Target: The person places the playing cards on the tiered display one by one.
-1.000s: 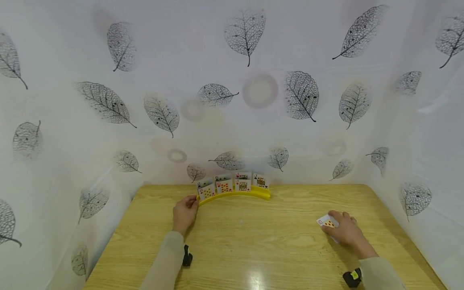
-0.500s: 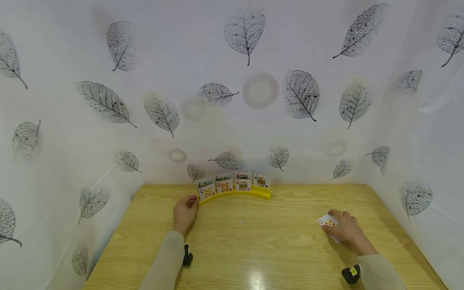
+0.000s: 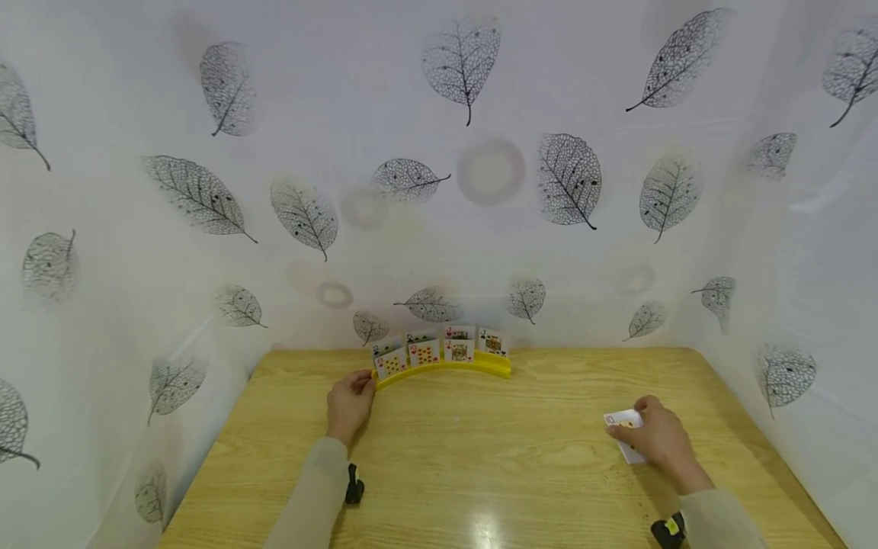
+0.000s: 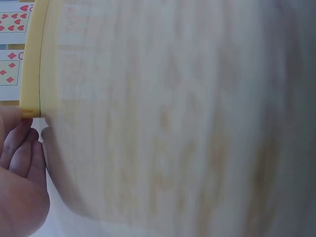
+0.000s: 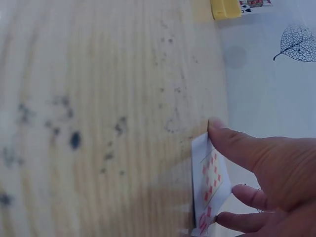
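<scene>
At the back of the table my left hand (image 3: 350,408) pinches the left end of a curved yellow card holder (image 3: 444,367). Two rows of upright playing cards stand in the holder, among them a ten of hearts (image 3: 424,353) and a jack (image 3: 494,345). In the left wrist view, thumb and fingers meet at the end of the holder (image 4: 33,64). Over on the right, my right hand (image 3: 660,436) holds a red ten of diamonds (image 3: 627,418) by its edges, thumb on one side and fingers opposite. Whether other cards lie beneath it I cannot tell.
The wooden table (image 3: 494,442) stretches between the two hands. White curtain (image 3: 439,252) printed with dark leaves encloses it at the back and sides. Small dark marks (image 5: 74,140) dot the tabletop near my right hand. A black device (image 3: 354,485) sits at my left wrist.
The card in my right hand has turned, and more of its face and lower end shows. Fingers of that hand have shifted slightly. My left hand stays at the holder.
</scene>
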### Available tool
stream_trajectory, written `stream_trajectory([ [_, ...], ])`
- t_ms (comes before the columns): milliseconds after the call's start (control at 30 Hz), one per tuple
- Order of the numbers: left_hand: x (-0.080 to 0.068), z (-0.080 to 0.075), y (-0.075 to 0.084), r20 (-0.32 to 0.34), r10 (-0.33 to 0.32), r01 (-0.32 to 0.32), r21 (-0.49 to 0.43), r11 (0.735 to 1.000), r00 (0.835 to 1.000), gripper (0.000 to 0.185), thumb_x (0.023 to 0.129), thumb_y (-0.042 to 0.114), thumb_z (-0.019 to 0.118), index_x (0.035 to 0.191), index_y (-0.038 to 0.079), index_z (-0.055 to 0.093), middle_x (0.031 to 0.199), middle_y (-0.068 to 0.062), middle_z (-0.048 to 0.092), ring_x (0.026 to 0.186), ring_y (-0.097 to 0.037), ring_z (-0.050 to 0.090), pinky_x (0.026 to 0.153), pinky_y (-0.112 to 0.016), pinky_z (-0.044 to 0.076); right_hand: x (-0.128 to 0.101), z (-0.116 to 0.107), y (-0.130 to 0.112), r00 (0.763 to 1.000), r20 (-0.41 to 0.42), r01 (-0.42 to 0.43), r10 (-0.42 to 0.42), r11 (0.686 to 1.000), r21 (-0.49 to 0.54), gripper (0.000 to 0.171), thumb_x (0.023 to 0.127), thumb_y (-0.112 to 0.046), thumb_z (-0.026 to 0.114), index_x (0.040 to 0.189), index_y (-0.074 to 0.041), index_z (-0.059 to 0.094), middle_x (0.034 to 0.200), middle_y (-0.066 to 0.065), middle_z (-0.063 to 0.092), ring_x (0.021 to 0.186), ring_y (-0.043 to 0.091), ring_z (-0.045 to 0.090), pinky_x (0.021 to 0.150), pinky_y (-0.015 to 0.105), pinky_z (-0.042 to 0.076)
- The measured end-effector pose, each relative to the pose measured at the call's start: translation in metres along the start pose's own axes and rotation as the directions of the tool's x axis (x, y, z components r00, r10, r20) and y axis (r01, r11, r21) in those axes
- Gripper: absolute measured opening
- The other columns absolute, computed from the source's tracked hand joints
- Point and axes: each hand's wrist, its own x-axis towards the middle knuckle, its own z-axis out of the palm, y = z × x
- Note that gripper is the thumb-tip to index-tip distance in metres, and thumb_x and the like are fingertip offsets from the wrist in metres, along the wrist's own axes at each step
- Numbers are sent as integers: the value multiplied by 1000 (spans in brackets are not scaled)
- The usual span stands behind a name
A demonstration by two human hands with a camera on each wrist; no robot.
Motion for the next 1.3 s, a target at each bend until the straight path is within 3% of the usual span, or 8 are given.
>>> stream_trajectory([
  [200,0,0,0,-10,15,-15,1,1000,1000,24,99,6,69,120,-3,74,113,-21,78,109,-38,75,93,-48,63,0,4,3,995,-94,29,-32,999,-40,82,86,-41,87,131,15,47,95,25,65,82,32,54,61,32,41],
  [333,1,1,-2,-8,10,-10,5,1000,1000,24,99,7,69,121,-2,74,114,-21,78,110,-37,75,95,-48,63,-1,3,1,998,-59,36,-37,999,-15,80,88,-39,85,133,13,44,90,23,66,73,26,56,57,32,43],
  [467,0,2,-4,1,-4,4,10,1000,1000,25,99,7,69,122,-1,74,115,-20,78,111,-37,75,96,-49,63,-2,0,-1,998,-32,61,-61,998,12,70,93,-28,80,134,16,44,103,38,67,73,26,62,59,34,49],
  [567,0,2,-4,3,0,0,14,1000,1000,25,99,7,68,122,-1,74,115,-20,78,111,-37,75,96,-49,62,-1,-4,-2,995,-34,92,-92,996,3,57,96,-14,72,135,19,45,116,45,64,84,34,68,67,41,55],
  [733,1,2,-3,5,-1,1,24,1000,1000,25,99,9,68,122,-1,74,115,-20,78,110,-37,75,97,-50,62,3,-11,-4,996,-14,88,-87,996,22,45,94,-1,60,133,19,54,113,40,68,94,40,70,74,47,60],
  [933,2,1,-3,-9,13,-12,31,999,1000,24,99,8,69,120,-1,75,112,-19,79,108,-36,76,95,-50,62,4,-16,-9,996,-2,89,-90,992,94,36,98,-6,62,128,14,62,115,35,69,105,46,69,79,45,62],
  [1100,1,1,-2,-14,18,-18,29,999,1000,24,99,8,70,120,-1,75,111,-19,79,107,-36,76,95,-50,62,5,-14,-20,997,13,66,-70,980,190,36,102,-9,63,130,13,61,112,27,69,99,32,67,70,26,55],
  [1300,1,1,-3,-15,28,-27,40,999,1000,24,99,9,69,120,-1,75,112,-19,79,107,-36,76,94,-50,62,6,-6,-35,995,-8,94,-96,949,302,31,102,-8,65,126,12,61,105,17,69,84,11,58,64,23,50],
])
